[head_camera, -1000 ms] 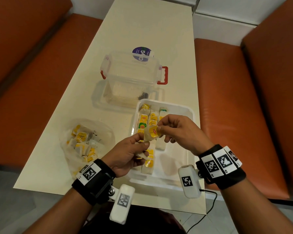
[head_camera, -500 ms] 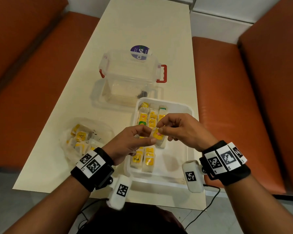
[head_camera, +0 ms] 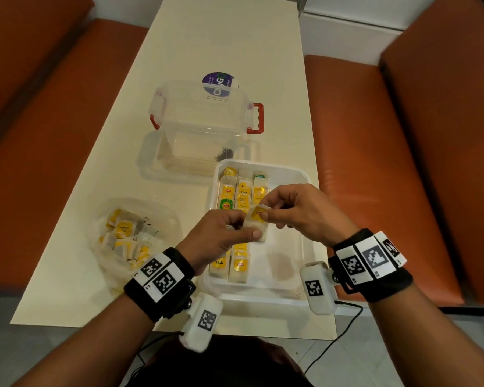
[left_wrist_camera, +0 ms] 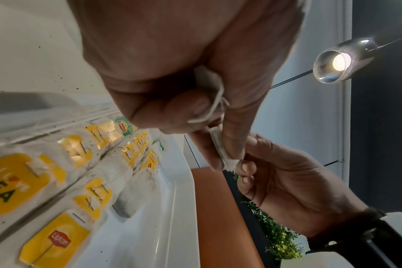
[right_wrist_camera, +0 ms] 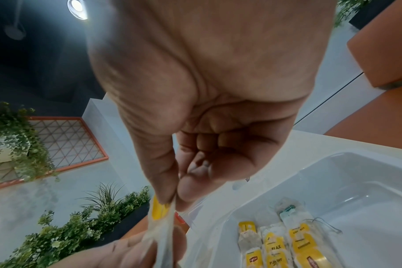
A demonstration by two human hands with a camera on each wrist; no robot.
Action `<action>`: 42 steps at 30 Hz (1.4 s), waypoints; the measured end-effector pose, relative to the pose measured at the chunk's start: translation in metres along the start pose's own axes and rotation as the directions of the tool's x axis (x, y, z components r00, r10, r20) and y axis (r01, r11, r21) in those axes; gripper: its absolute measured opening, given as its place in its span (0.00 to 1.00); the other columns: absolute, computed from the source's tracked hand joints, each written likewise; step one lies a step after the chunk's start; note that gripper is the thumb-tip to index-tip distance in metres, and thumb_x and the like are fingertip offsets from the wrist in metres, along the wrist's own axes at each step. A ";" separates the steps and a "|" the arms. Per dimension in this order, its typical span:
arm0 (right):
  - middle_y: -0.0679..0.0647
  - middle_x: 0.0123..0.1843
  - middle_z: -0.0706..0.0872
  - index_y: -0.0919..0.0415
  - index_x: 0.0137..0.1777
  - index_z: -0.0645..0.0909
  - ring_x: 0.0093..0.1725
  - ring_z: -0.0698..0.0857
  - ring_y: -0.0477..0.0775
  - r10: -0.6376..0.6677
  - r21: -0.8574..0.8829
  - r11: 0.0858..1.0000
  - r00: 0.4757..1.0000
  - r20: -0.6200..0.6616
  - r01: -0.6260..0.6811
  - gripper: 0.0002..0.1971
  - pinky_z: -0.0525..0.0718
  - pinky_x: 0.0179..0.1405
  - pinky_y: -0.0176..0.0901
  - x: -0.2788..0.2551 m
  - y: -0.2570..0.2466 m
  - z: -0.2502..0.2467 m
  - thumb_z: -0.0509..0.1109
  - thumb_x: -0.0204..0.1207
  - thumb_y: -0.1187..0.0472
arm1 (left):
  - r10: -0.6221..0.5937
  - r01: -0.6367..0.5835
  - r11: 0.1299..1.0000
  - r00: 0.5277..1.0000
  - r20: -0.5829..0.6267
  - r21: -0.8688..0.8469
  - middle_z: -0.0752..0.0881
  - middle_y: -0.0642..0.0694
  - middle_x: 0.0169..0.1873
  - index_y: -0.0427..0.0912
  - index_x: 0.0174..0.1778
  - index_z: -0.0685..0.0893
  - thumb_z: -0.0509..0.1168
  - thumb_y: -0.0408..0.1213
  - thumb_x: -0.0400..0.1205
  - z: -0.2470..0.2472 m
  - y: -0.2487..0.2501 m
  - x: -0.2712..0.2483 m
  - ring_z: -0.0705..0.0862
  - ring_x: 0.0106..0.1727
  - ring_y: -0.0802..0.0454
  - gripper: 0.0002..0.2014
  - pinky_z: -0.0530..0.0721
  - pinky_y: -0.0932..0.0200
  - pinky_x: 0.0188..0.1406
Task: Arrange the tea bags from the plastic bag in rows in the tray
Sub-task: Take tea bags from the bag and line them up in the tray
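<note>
Both hands hold one tea bag [head_camera: 256,222] above the middle of the white tray [head_camera: 294,248]. My left hand [head_camera: 224,236] pinches its lower white end [left_wrist_camera: 223,154], with string bunched under the fingers. My right hand [head_camera: 294,210] pinches the top by the yellow tag [right_wrist_camera: 159,210]. Three columns of yellow-tagged tea bags [head_camera: 242,195] lie in the tray's left and middle part, with more tea bags [head_camera: 231,265] at the near end. The clear plastic bag [head_camera: 129,236] with several loose tea bags lies on the table to the left of the tray.
A clear plastic box with red latches [head_camera: 204,127] stands just behind the tray, a purple round label [head_camera: 218,85] at its far side. The cream table [head_camera: 221,37] runs away from me. Orange benches [head_camera: 375,163] flank both sides. The tray's right part is bare.
The two hands have stayed over the tray's middle, turning and straightening the held tea bag; the left hand's grip has shifted to its lower end.
</note>
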State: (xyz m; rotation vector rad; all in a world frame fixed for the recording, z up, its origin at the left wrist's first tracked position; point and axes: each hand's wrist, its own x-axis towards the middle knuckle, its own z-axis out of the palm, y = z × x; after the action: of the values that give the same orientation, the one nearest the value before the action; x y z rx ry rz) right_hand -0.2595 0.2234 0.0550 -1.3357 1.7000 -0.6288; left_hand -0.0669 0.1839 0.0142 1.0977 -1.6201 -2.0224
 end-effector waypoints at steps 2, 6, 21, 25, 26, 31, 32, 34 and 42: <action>0.46 0.30 0.86 0.54 0.46 0.90 0.31 0.84 0.41 -0.006 -0.002 1.000 1.000 0.003 0.006 0.03 0.77 0.33 0.32 0.000 0.001 -0.001 0.80 0.75 0.58 | -0.013 0.013 1.000 1.000 0.001 -0.026 0.75 0.63 0.15 0.27 0.58 0.86 0.72 0.28 0.81 0.001 -0.002 0.001 0.74 0.17 0.68 0.11 0.69 0.78 0.19; 0.46 0.31 0.86 0.55 0.47 0.90 0.31 0.83 0.41 -0.016 -0.018 1.000 1.000 0.020 0.016 0.03 0.77 0.32 0.30 0.001 0.004 -0.004 0.80 0.75 0.58 | -0.046 0.046 0.998 0.999 -0.017 -0.030 0.76 0.62 0.17 0.25 0.56 0.86 0.72 0.28 0.81 0.001 -0.006 0.002 0.73 0.17 0.67 0.11 0.68 0.78 0.21; 0.49 0.36 0.90 0.47 0.43 0.87 0.33 0.85 0.45 0.051 -0.241 0.970 0.997 0.054 -0.036 0.05 0.85 0.39 0.43 0.015 0.035 0.001 0.79 0.76 0.58 | -0.274 0.173 0.892 0.941 -0.196 -0.417 0.87 0.49 0.38 0.45 0.51 0.85 0.69 0.39 0.84 -0.022 -0.017 -0.014 0.77 0.28 0.60 0.03 0.76 0.63 0.30; 0.44 0.37 0.89 0.44 0.41 0.87 0.38 0.86 0.45 0.157 -0.349 0.933 0.973 0.168 -0.091 0.05 0.87 0.47 0.49 0.017 0.046 0.014 0.80 0.74 0.54 | -0.262 0.119 0.810 0.949 -0.173 -0.574 0.87 0.42 0.40 0.39 0.54 0.85 0.64 0.27 0.85 -0.027 -0.023 -0.021 0.84 0.34 0.55 0.07 0.87 0.62 0.33; 0.42 0.38 0.89 0.44 0.41 0.87 0.41 0.87 0.44 0.176 -0.388 0.917 0.967 0.182 -0.094 0.05 0.87 0.49 0.49 0.018 0.048 0.017 0.81 0.73 0.52 | -0.262 0.114 0.793 0.950 -0.167 -0.598 0.87 0.41 0.41 0.38 0.55 0.85 0.63 0.25 0.84 -0.028 -0.024 -0.022 0.86 0.36 0.53 0.08 0.89 0.60 0.36; 0.41 0.40 0.88 0.42 0.40 0.84 0.45 0.87 0.48 0.242 -0.493 0.861 0.954 0.177 -0.127 0.07 0.87 0.53 0.49 0.031 0.057 0.031 0.80 0.74 0.53 | -0.271 0.104 0.686 0.955 -0.120 -0.721 0.86 0.36 0.47 0.35 0.55 0.85 0.59 0.18 0.79 -0.028 -0.022 -0.027 0.87 0.47 0.45 0.15 0.91 0.54 0.52; 0.42 0.40 0.89 0.42 0.39 0.83 0.44 0.88 0.48 0.256 -0.500 0.855 0.951 0.171 -0.140 0.08 0.87 0.52 0.47 0.034 0.058 0.032 0.80 0.74 0.54 | -0.269 0.101 0.671 0.956 -0.115 -0.734 0.85 0.36 0.48 0.34 0.55 0.85 0.58 0.17 0.77 -0.027 -0.021 -0.028 0.87 0.48 0.44 0.16 0.91 0.54 0.54; 0.44 0.40 0.90 0.41 0.38 0.82 0.44 0.89 0.49 0.276 -0.514 0.841 0.950 0.143 -0.167 0.10 0.87 0.50 0.45 0.038 0.060 0.034 0.79 0.73 0.55 | -0.261 0.093 0.674 0.958 -0.119 -0.733 0.85 0.36 0.49 0.34 0.55 0.84 0.53 0.13 0.78 -0.025 -0.018 -0.030 0.87 0.50 0.43 0.20 0.90 0.53 0.56; 0.45 0.38 0.87 0.49 0.46 0.85 0.47 0.88 0.51 0.300 -0.524 0.821 0.952 0.060 -0.226 0.06 0.77 0.37 0.40 0.048 0.059 0.033 0.79 0.74 0.53 | -0.257 0.107 0.701 0.960 -0.110 -0.705 0.90 0.35 0.42 0.33 0.56 0.84 0.64 0.16 0.77 -0.022 -0.019 -0.033 0.91 0.41 0.47 0.14 0.90 0.57 0.49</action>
State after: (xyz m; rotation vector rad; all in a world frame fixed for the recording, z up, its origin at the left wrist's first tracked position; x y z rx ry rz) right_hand -0.2642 0.1997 -0.0244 -1.4169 1.9666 0.0977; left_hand -0.0256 0.1965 0.0071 1.1252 -0.5397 -2.2514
